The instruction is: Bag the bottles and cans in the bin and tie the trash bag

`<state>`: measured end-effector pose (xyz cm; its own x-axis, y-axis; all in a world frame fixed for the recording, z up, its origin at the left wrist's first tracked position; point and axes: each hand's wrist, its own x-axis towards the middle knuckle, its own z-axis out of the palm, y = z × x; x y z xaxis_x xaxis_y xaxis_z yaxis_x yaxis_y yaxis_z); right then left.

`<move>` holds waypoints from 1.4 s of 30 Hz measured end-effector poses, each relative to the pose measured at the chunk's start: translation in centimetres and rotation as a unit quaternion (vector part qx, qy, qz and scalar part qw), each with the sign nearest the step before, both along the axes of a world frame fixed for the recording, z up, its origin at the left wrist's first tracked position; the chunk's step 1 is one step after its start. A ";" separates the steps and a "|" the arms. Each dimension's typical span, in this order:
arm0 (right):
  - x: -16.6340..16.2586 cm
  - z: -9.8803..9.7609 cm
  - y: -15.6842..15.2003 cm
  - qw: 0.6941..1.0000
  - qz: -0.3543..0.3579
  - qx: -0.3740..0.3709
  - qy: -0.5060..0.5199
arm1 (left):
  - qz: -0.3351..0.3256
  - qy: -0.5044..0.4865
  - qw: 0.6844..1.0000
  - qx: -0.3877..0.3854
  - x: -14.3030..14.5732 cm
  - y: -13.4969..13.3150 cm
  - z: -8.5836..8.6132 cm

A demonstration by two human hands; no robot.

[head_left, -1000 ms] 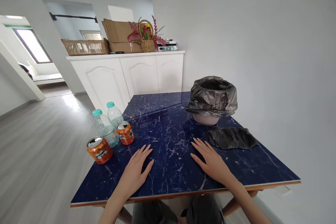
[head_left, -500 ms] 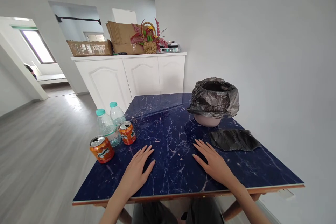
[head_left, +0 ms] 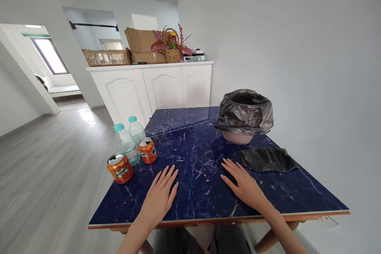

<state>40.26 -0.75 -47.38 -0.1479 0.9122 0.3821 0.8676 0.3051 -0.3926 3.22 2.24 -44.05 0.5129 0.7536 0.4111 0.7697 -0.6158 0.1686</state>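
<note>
My left hand (head_left: pixel 160 194) lies flat on the blue marbled table (head_left: pixel 196 202), fingers slightly apart and holding nothing. Nearest to it are two orange soda cans with opened tops, the front can (head_left: pixel 120 168) and the back can (head_left: pixel 147 151). Just behind the cans stand two clear plastic bottles with teal caps, one bottle (head_left: pixel 126 145) nearer and another bottle (head_left: pixel 136 129) farther back. My right hand (head_left: pixel 242 186) rests flat, fingers extended and empty. Beside it lies a folded black plastic bag (head_left: pixel 269 159).
A pinkish bin (head_left: pixel 237 137) lined with a black bag (head_left: pixel 245 113) stands at the table's right rear. Behind the table is a white cabinet (head_left: pixel 166 87) bearing cardboard boxes (head_left: pixel 107 57) and a flower basket (head_left: pixel 172 55). A wall runs along the right.
The whole view has shifted slightly to the right and down. My left hand's fingers have spread a little more; my right hand stays flat in place.
</note>
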 end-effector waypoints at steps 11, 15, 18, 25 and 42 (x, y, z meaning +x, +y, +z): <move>-0.1 -0.1 0.1 1.000 0.001 -0.002 -0.003 | 0.008 0.007 1.000 -0.010 -0.1 -0.1 0.1; 0.0 -0.4 0.2 1.000 0.004 -0.003 -0.006 | 0.015 0.006 1.000 -0.022 -0.1 -0.2 0.3; 0.1 -0.6 0.2 1.000 0.005 -0.002 -0.008 | 0.015 0.003 1.000 -0.022 -0.1 -0.2 0.1; -0.2 -0.2 0.0 1.000 0.009 -0.002 -0.015 | 0.017 0.030 0.999 0.000 -0.3 -0.3 -0.1; 3.0 13.6 5.2 0.969 0.004 0.243 0.030 | 0.031 0.078 0.996 0.008 -0.5 -0.1 0.2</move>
